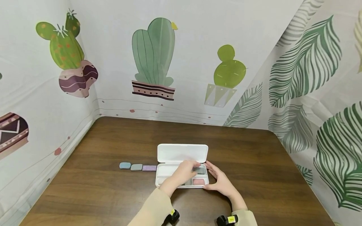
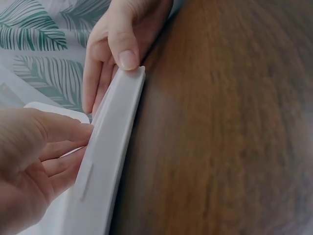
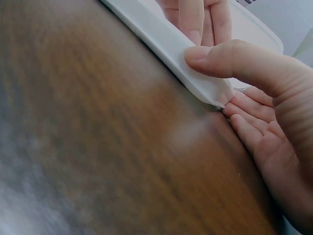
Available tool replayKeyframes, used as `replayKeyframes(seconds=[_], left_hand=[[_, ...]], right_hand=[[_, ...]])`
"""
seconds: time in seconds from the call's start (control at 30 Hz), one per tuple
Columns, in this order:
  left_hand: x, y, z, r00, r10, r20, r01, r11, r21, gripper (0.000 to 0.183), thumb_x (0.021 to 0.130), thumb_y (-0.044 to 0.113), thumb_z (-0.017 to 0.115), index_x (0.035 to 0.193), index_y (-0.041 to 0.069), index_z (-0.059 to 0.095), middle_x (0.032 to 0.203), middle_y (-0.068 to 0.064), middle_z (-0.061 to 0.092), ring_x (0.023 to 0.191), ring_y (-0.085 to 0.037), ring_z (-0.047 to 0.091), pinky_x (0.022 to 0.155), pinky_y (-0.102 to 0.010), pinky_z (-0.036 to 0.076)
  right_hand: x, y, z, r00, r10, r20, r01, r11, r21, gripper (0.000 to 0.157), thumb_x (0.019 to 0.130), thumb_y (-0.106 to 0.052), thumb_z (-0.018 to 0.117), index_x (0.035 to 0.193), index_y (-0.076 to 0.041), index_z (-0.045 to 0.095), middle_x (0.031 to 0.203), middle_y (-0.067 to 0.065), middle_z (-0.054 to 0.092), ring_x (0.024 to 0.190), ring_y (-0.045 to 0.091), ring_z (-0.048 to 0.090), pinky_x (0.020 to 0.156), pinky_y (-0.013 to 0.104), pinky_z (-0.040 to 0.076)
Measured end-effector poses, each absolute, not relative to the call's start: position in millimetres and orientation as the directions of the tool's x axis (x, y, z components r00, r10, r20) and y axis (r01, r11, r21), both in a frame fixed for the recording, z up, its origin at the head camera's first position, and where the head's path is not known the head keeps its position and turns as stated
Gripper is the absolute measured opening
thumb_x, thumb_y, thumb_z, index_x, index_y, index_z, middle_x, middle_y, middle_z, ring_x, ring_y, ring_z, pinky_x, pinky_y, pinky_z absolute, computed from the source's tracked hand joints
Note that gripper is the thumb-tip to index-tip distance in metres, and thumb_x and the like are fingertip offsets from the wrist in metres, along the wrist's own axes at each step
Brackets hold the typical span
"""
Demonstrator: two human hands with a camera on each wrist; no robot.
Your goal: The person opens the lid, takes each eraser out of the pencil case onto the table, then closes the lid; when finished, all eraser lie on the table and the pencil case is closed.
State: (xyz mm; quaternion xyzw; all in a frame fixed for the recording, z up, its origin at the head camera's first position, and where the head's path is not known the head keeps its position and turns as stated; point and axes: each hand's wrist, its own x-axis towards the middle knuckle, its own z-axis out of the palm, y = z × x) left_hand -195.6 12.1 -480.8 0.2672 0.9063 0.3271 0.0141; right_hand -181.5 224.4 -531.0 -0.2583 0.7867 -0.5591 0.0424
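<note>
A white case (image 1: 182,153) with its hinged lid raised lies on the table. Inside its divided tray are a dark grey-green block (image 1: 199,170) at the back right and a pink block (image 1: 199,181) at the front right. My left hand (image 1: 181,174) reaches over the tray, thumb and forefinger at the grey-green block's left side; the case wall hides the fingertips in the left wrist view. My right hand (image 1: 222,182) grips the case's right end, its thumb (image 3: 210,58) on the front wall and its fingers around the corner.
Left of the case, a row of flat blocks lies on the brown table (image 1: 113,194): blue (image 1: 125,165), grey (image 1: 136,167) and purple (image 1: 149,168), the purple one close against the case. A patterned cloth (image 1: 183,62) hangs behind the table.
</note>
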Motion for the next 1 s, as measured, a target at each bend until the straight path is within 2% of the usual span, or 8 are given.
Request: replayKeyframes(seconds=[0.27, 0.67, 1.0], left_hand=[[-193.2, 17.7, -484.1, -0.866, 0.466, 0.178, 0.483, 0.695, 0.532, 0.029, 0.083, 0.004, 0.072, 0.112, 0.002, 0.071, 0.109, -0.008, 0.074, 0.104, -0.022, 0.068, 0.093, -0.03, 0.052], [-192.5, 22.2, -491.1, -0.92, 0.335, 0.203, 0.38, 0.636, 0.671, 0.028, 0.078, 0.0, 0.076, 0.106, -0.001, 0.072, 0.102, -0.012, 0.075, 0.1, -0.024, 0.07, 0.089, -0.032, 0.054], [-191.1, 26.0, -491.0, -0.936, 0.293, 0.195, 0.345, 0.653, 0.674, 0.023, 0.077, 0.0, 0.077, 0.1, 0.001, 0.074, 0.097, -0.01, 0.076, 0.095, -0.023, 0.071, 0.085, -0.031, 0.054]], right_hand=[[-181.9, 225.0, -531.3, -0.866, -0.454, 0.21, -0.347, 0.241, -0.906, 0.096, 0.07, -0.006, 0.085, 0.147, 0.01, 0.03, 0.144, 0.032, 0.043, 0.129, -0.007, 0.042, 0.106, 0.007, 0.032], [-182.3, 224.5, -532.9, -0.866, -0.449, 0.221, -0.357, 0.244, -0.902, 0.095, 0.069, -0.005, 0.085, 0.146, 0.011, 0.031, 0.143, 0.033, 0.044, 0.128, -0.008, 0.042, 0.105, 0.007, 0.032], [-180.7, 224.5, -529.3, -0.862, -0.458, 0.215, -0.356, 0.248, -0.901, 0.095, 0.071, -0.008, 0.085, 0.147, 0.009, 0.031, 0.144, 0.031, 0.044, 0.129, -0.007, 0.042, 0.106, 0.009, 0.032]])
